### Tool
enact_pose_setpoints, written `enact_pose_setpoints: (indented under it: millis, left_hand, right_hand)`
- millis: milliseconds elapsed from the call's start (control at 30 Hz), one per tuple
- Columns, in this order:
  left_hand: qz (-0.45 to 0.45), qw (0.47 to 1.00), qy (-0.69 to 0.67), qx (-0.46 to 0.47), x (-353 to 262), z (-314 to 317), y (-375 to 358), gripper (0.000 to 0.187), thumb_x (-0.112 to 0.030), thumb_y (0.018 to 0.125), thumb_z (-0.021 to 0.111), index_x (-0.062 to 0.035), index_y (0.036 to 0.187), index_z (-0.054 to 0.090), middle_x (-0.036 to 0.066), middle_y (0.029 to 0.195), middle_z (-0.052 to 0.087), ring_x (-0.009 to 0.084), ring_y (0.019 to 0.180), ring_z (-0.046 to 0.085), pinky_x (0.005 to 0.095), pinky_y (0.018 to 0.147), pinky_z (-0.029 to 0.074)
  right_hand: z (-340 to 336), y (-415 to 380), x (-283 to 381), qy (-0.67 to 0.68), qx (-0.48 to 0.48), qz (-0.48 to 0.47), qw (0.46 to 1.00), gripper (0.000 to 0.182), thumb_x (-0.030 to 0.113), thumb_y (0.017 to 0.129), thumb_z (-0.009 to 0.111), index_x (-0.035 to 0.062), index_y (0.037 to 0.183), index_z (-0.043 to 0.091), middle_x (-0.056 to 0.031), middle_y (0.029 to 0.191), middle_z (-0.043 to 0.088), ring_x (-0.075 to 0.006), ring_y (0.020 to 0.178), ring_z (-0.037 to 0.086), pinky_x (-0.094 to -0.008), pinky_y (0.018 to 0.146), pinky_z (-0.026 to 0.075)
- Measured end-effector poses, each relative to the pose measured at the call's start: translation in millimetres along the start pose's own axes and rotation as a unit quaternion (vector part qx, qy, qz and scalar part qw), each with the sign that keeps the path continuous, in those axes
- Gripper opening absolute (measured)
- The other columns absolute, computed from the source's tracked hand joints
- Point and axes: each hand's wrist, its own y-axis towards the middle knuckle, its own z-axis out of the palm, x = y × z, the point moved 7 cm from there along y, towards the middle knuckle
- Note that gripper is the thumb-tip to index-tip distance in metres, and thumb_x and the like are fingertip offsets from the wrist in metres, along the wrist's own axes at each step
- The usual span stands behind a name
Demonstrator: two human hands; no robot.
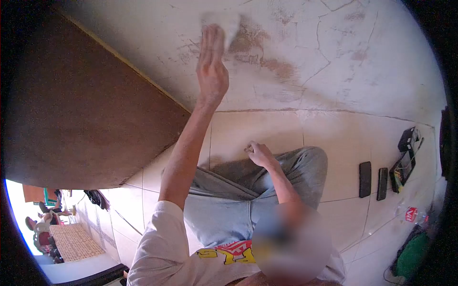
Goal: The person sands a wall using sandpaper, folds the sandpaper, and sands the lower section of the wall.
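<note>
My left hand (212,66) reaches up to the scuffed white wall (343,71), its fingers extended and pressed together over a pale, flat pad (228,25). The pad lies against the wall, beside a brownish worn patch (250,40); its edges are blurred. My right hand (260,155) is low, just above my crossed legs in grey trousers (305,176). Its fingers are curled together around something small that I cannot make out.
A large brown panel (95,109) stands at the left. Two dark phones (365,179) (382,183), a black open case (403,169) and a plastic bottle (412,214) lie on the tiled floor (341,212) at the right. People (45,229) are far left.
</note>
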Motion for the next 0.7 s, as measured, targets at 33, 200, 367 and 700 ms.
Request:
enact_pose_setpoints:
  millis: [33, 200, 367, 700]
  left_hand:
    - [0.010, 0.999, 0.033, 0.034, 3.5, 7.3, -14.0, 0.072, 0.018, 0.068, 0.041, -0.0045, 0.136, 0.041, 0.018, 0.140, 0.040, 0.0357, 0.133, 0.032, 0.0455, 0.107, 0.032]
    - [-0.023, 0.992, 0.025, 0.126, 3.5, 21.8, -69.2, 0.068, 0.017, 0.068, 0.040, -0.0025, 0.133, 0.043, 0.017, 0.140, 0.040, 0.0343, 0.131, 0.036, 0.0428, 0.104, 0.037]
    - [-0.323, 0.891, -0.019, 0.318, 9.9, 31.0, -172.8, 0.047, 0.009, 0.081, 0.041, -0.0013, 0.126, 0.046, 0.023, 0.126, 0.050, 0.0406, 0.111, 0.051, 0.0434, 0.097, 0.043]
    - [-0.620, 0.668, -0.396, 0.112, -7.8, 26.0, -285.7, 0.025, -0.006, 0.093, 0.043, 0.0024, 0.117, 0.048, 0.016, 0.101, 0.061, 0.0233, 0.080, 0.066, 0.0290, 0.048, 0.057]
  right_hand:
    - [0.4, -1.7, 1.7, 0.003, -0.008, -0.008, 1.000, 0.038, 0.035, 0.085, 0.059, 0.0043, 0.108, 0.057, -0.0239, 0.098, 0.063, -0.0398, 0.096, 0.060, -0.0478, 0.085, 0.047]
    - [-7.3, 6.7, -9.0, -0.027, -0.040, -0.025, 0.999, 0.036, 0.034, 0.086, 0.058, 0.0041, 0.106, 0.057, -0.0233, 0.094, 0.064, -0.0417, 0.091, 0.061, -0.0490, 0.082, 0.047]
    - [-6.2, 0.8, 0.1, -0.005, -0.011, -0.051, 0.999, 0.039, 0.037, 0.090, 0.051, 0.0027, 0.107, 0.058, -0.0237, 0.095, 0.064, -0.0393, 0.092, 0.061, -0.0453, 0.083, 0.047]
    - [-24.2, 6.1, 9.6, 0.165, -0.063, 0.022, 0.984, 0.055, 0.049, 0.093, 0.044, -0.0018, 0.114, 0.050, -0.0225, 0.095, 0.064, -0.0395, 0.088, 0.063, -0.0475, 0.079, 0.049]
